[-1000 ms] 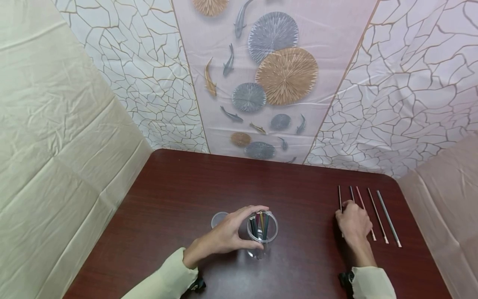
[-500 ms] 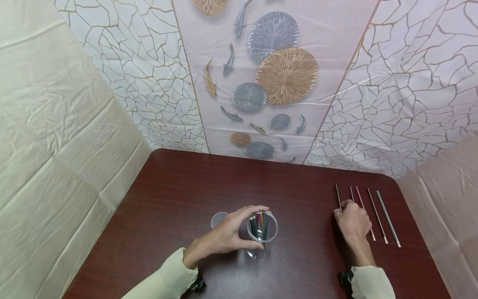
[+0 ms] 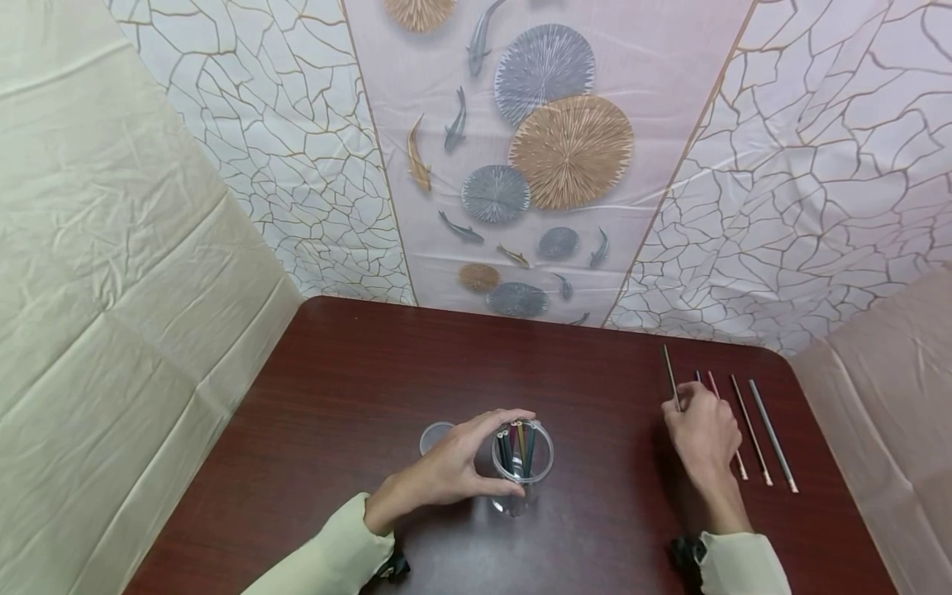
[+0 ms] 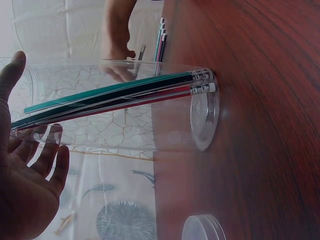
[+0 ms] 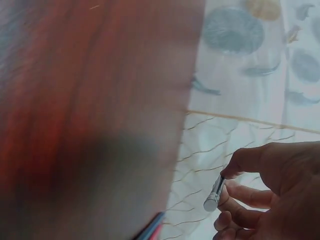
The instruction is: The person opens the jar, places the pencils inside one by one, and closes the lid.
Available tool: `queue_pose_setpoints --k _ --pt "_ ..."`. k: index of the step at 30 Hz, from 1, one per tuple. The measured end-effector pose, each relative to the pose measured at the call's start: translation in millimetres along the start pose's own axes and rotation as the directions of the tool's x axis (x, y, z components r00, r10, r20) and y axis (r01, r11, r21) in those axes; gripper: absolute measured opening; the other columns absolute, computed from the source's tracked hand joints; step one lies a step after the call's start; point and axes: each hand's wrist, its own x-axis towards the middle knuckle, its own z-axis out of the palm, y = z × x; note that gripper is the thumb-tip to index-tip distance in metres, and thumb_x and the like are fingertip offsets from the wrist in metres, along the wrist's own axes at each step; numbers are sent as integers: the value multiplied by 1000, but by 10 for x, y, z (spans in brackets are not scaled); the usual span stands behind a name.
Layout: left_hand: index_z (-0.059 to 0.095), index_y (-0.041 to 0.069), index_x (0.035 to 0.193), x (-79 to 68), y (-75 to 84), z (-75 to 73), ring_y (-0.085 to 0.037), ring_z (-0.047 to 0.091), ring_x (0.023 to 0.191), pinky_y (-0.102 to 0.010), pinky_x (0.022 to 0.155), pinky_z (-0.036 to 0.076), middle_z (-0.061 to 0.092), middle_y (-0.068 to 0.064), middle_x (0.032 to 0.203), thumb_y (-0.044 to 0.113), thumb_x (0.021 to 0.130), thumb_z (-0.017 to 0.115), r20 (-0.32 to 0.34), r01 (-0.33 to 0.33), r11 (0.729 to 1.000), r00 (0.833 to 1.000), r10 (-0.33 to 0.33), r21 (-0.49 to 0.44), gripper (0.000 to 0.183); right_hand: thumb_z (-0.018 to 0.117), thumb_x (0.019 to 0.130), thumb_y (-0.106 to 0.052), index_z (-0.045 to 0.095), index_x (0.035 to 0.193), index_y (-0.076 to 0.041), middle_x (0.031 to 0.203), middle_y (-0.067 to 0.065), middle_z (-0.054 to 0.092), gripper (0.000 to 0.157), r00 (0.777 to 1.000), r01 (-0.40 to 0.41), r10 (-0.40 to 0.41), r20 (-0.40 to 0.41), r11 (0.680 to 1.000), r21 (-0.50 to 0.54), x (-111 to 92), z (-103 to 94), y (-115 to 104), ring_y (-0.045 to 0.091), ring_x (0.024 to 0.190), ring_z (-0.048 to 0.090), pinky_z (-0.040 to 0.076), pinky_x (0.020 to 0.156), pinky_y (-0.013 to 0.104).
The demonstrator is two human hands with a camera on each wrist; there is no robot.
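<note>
My left hand (image 3: 454,467) grips a clear plastic jar (image 3: 543,471) near its rim, thumb and fingers around the wall. The jar stands upright on the table. Inside it several pencils (image 4: 125,95) lean together, green, dark and red, with their eraser ends down on the jar's floor. At the right, my right hand (image 3: 702,434) pinches a dark pencil (image 3: 671,372) between thumb and fingers. Its far end is tilted up off the table, and its metal eraser end (image 5: 212,200) shows in the right wrist view.
A few more pencils (image 3: 773,438) lie in a row beside and partly under my right hand. A round clear lid (image 3: 435,435) lies on the dark red table (image 3: 357,372) behind my left hand. A patterned cloth (image 3: 521,248) hangs along the table's back edge.
My right hand has lifted the dark pencil off the table, and the pencil's far end has swung up and to the left. The left hand and jar have stayed put.
</note>
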Motion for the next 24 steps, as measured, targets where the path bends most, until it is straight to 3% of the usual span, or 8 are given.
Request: queue_pose_setpoints --k 8,18,24 --pt "42 16 160 -3 1 1 -15 54 140 -37 115 46 56 0 153 31 82 95 0 6 1000 1000 -6 -10 95 75 87 -14 76 115 -7 90 10 73 29 991 88 -81 -105 994 60 -56 -213 -335 42 84 68 48 62 54" --pt "43 16 159 -3 1 3 -14 55 139 -37 114 46 57 -1 152 30 82 95 -2 0 1000 1000 0 -12 95 71 86 -8 76 111 -8 92 10 75 26 963 194 -152 -221 964 180 -191 -505 -784 41 92 66 44 80 58" --pt "43 15 159 -6 2 2 -15 55 139 -37 115 46 57 -2 153 30 82 95 -3 -3 1000 1000 3 -10 95 71 86 -6 76 110 -7 84 9 71 25 948 238 -166 -273 938 253 -306 -650 -991 23 81 57 39 76 41"
